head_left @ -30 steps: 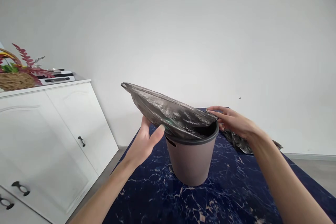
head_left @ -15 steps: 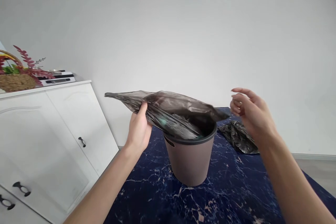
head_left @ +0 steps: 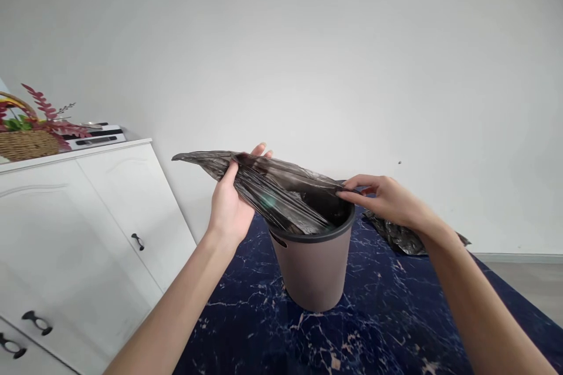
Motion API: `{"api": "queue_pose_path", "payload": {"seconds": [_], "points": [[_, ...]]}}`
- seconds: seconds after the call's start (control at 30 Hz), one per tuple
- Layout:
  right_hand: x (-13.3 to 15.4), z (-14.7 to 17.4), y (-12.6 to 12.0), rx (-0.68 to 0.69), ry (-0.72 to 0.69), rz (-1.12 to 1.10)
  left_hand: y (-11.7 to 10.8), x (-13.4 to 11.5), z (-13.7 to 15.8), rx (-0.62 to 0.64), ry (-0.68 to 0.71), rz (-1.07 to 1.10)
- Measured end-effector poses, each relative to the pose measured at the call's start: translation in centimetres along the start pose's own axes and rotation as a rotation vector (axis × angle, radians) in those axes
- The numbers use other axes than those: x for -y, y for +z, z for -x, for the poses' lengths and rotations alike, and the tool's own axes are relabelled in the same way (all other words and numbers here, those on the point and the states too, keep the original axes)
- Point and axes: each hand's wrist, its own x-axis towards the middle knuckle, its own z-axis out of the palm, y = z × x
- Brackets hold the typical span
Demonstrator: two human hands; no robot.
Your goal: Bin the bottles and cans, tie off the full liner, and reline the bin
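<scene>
A thin black garbage bag (head_left: 285,196) is stretched above a brown trash can (head_left: 314,269) with a dark rim, its lower part hanging inside. Something greenish shows faintly through the plastic. My left hand (head_left: 231,202) grips the bag left of the can, thumb on top and fingers partly hidden behind it. At the right side of the rim, my right hand (head_left: 380,196) pinches the bag's edge between thumb and fingers.
The can stands on a dark blue marbled table (head_left: 259,328). Behind my right wrist lies a crumpled black bag (head_left: 398,237). A white cabinet (head_left: 109,217) on the left carries a wicker basket (head_left: 26,143) with red foliage. A pale wall rises behind.
My right hand has moved left and down and taken hold of the bag's right edge. The left hand keeps its grip, with fingertips now showing behind the bag.
</scene>
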Motion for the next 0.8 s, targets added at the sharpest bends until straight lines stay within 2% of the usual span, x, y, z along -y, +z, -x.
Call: {"api": "queue_pose_path", "payload": {"seconds": [0.13,0.27,0.37,0.47,0.67,0.73,0.8], "points": [[0.1,-0.1,0.0,-0.245,0.035,-0.051,0.1,-0.1,-0.5,0.015,0.031,0.002],[1.5,0.1,0.5,-0.569,-0.028,-0.096,0.6,-0.2,-0.7,0.017,0.048,0.066],[2.1,0.1,1.2,-0.703,-0.069,-0.123,0.8,-0.4,-0.9,0.023,0.043,0.115],[1.6,-0.2,1.5,-0.701,-0.087,-0.248,0.6,-0.5,-1.3,0.034,0.052,0.136],[-0.7,-1.3,1.6,-0.477,-0.016,-0.764,-0.1,0.0,-1.8,0.092,0.034,0.196],[-1.0,-1.5,1.7,-0.445,0.011,-0.827,-0.1,0.2,-1.7,0.099,-0.007,0.231],[-1.1,-1.4,1.8,-0.429,0.032,-0.782,-0.2,0.3,-1.6,0.094,-0.044,0.248]]}}
